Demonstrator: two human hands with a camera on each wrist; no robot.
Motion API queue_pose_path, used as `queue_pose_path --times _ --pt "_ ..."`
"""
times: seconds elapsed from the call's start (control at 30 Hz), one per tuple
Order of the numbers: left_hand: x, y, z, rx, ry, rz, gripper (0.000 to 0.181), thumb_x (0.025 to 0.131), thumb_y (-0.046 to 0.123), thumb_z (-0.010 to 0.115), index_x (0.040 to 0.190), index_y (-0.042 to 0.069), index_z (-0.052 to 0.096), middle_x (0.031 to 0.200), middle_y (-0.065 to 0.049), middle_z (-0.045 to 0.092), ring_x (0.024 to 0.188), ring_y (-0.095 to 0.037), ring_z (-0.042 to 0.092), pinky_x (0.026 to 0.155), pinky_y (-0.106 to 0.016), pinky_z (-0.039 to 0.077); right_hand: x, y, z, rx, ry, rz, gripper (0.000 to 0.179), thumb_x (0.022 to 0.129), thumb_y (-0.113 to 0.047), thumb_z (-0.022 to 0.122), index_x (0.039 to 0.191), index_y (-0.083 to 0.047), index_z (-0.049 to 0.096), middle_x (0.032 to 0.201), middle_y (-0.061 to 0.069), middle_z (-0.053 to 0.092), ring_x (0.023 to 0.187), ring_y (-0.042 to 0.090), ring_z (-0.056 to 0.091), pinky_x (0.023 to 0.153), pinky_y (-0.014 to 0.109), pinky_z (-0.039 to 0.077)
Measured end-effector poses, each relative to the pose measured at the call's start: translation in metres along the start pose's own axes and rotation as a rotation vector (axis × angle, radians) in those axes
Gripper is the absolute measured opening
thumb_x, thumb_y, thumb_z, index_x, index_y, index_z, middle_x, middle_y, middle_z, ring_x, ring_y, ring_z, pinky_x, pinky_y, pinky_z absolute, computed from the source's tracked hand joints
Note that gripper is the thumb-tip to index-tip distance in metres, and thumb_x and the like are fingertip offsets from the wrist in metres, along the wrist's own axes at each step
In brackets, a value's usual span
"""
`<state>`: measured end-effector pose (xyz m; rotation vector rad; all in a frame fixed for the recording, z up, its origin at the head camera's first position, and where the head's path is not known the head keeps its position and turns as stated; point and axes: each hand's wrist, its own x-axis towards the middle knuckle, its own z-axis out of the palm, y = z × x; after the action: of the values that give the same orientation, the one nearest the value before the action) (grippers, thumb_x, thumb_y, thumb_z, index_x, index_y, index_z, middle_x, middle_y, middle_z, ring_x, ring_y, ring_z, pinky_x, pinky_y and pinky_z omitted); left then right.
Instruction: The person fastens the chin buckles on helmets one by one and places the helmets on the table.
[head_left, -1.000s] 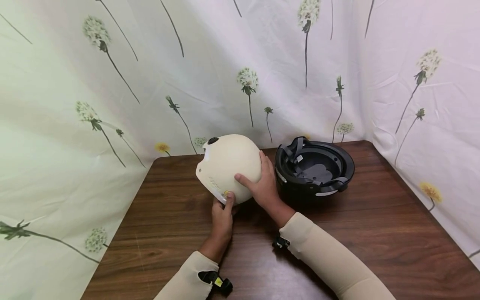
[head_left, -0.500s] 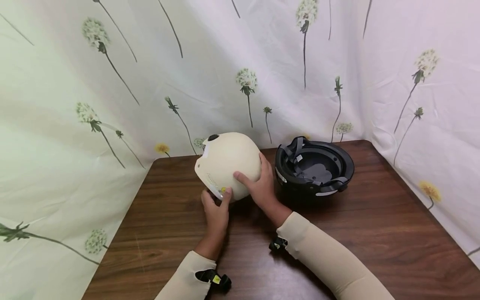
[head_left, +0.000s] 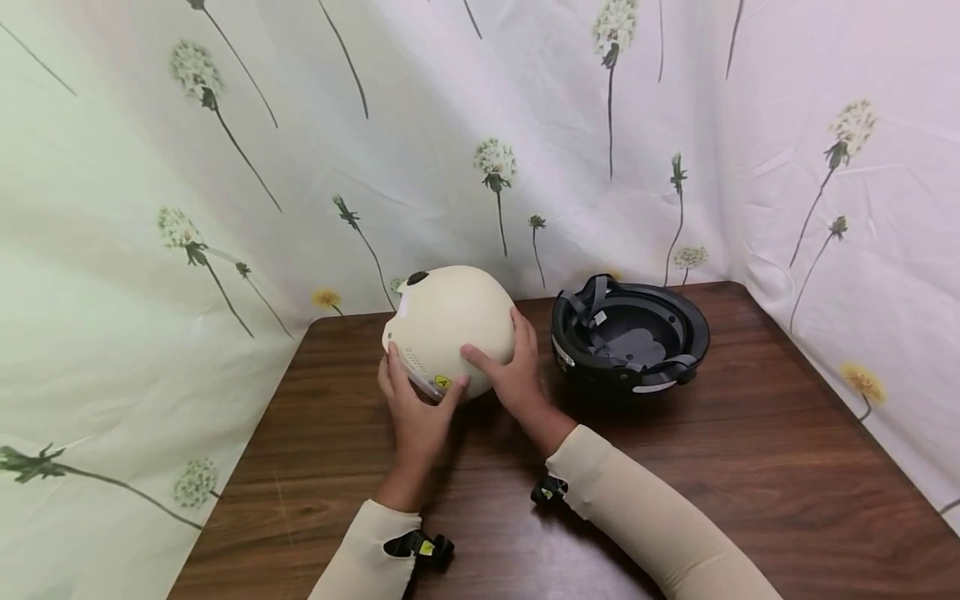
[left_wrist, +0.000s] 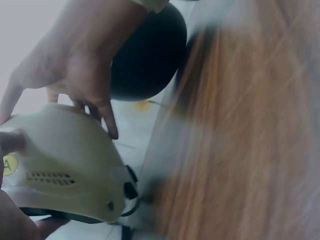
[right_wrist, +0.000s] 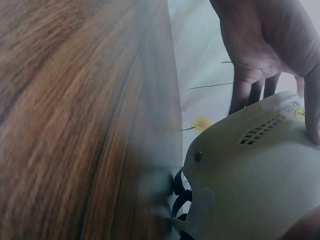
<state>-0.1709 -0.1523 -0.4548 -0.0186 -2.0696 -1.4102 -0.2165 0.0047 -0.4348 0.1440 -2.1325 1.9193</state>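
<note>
A cream helmet [head_left: 450,329], dome up, is between the two hands over the table's far half. On its shell show a row of vent slots [right_wrist: 260,130] and a round yellow sticker [head_left: 443,382]. The left hand [head_left: 416,417] grips the near-left rim, thumb on the shell by the sticker and fingers at the edge. Spread over the right side of the dome, the right hand [head_left: 520,379] holds it with the thumb facing the person. Dark parts [left_wrist: 131,185] poke out at the helmet's edge in the left wrist view. The helmet's inside is hidden.
Right of the cream helmet, a black helmet [head_left: 626,342] lies upside down, its padding and straps showing. Both stand on a brown wooden table [head_left: 750,467]. White cloth [head_left: 435,167] printed with dandelions hangs behind and along the sides.
The left hand has slid left and up along the rim, its fingers coming round to the left edge. The cream helmet has turned a little and shifted slightly left, the right hand moving with it.
</note>
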Motion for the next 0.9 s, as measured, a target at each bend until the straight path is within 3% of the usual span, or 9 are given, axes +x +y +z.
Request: queue_pose_path --times 0.17,0.33,0.43,0.6,0.9 --pt "0.006 -0.003 -0.004 0.022 -0.009 0.079 0.135 0.076 0.029 0.103 0.176 0.008 0.014 0.183 -0.017 0.005 0.169 -0.04 0.016 0.13 -0.067 0.026 -0.004 0.001 0.0 0.023 -0.03 -0.01 0.109 0.085 -0.048 0.089 0.174 -0.024 0.03 0.181 0.022 0.015 0.166 0.047 0.024 0.129 0.068 0.031" --pt "0.006 -0.008 -0.005 -0.002 -0.011 0.121 0.135 0.073 0.02 0.104 0.174 0.002 0.015 0.182 -0.02 0.008 0.168 -0.042 0.016 0.129 -0.068 0.025 -0.008 0.004 0.0 0.007 -0.069 0.012 0.11 0.085 -0.051 0.088 0.175 -0.034 0.026 0.183 0.02 0.009 0.169 0.047 0.015 0.13 0.068 0.027" --pt "0.003 -0.01 -0.003 0.012 -0.016 0.064 0.129 0.075 0.02 0.103 0.173 0.001 0.02 0.181 -0.024 0.012 0.167 -0.045 0.019 0.129 -0.069 0.026 -0.009 0.006 -0.001 -0.023 -0.088 -0.006 0.11 0.086 -0.046 0.089 0.175 -0.036 0.025 0.184 0.019 0.005 0.169 0.048 0.015 0.129 0.069 0.029" --pt "-0.001 -0.012 0.002 0.024 -0.038 -0.104 0.122 0.081 0.028 0.099 0.173 0.002 0.023 0.18 -0.024 0.017 0.167 -0.044 0.02 0.132 -0.067 0.023 -0.008 0.006 -0.004 -0.124 -0.101 -0.067 0.107 0.087 -0.039 0.091 0.174 -0.032 0.03 0.183 0.02 0.002 0.169 0.05 0.008 0.126 0.073 0.03" --pt "-0.017 -0.014 0.014 -0.008 0.008 -0.262 0.117 0.086 0.035 0.095 0.173 0.005 0.023 0.176 -0.026 0.024 0.164 -0.043 0.026 0.132 -0.063 0.024 0.0 0.007 -0.008 -0.235 -0.151 -0.102 0.1 0.086 -0.04 0.089 0.171 -0.024 0.04 0.183 0.021 0.009 0.168 0.051 0.007 0.125 0.076 0.029"
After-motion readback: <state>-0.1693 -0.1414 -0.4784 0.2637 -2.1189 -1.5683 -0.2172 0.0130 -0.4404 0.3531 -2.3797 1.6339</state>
